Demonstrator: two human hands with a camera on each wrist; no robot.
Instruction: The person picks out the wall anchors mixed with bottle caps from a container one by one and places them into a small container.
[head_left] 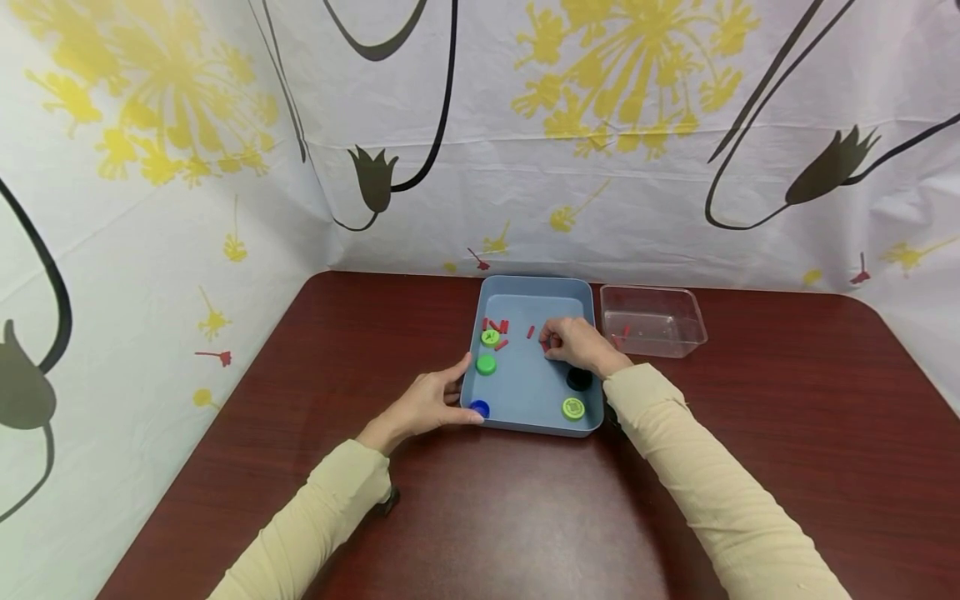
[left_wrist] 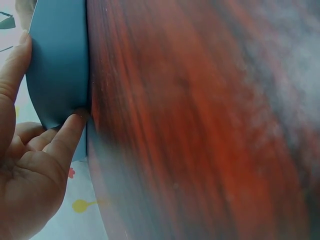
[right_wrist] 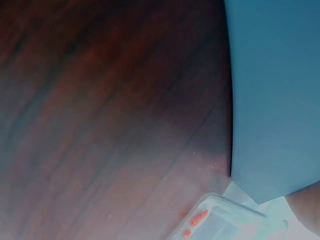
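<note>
A shallow blue tray [head_left: 525, 427] lies on the table, its wall also filling the side of the right wrist view. My left hand [head_left: 427, 407] holds its near left corner, thumb at the front rim and fingers along the left side. Over the tray's right half, my right hand [head_left: 576, 342] pinches a small red stick [head_left: 545, 347] at its fingertips, close over the tray floor. Several more red sticks [head_left: 503, 327] lie toward the left, and a single red stick [head_left: 531, 332] lies left of the right hand. In the right wrist view, only a sliver of that hand shows.
Bottle caps sit in the tray: a green cap [head_left: 486, 364], a yellow-green cap [head_left: 573, 408], a patterned green cap [head_left: 490, 337], a blue cap [head_left: 479, 408] and a black cap [head_left: 578, 379]. Right of the tray, a clear plastic container [head_left: 678, 325] holds red sticks. A patterned cloth hangs behind.
</note>
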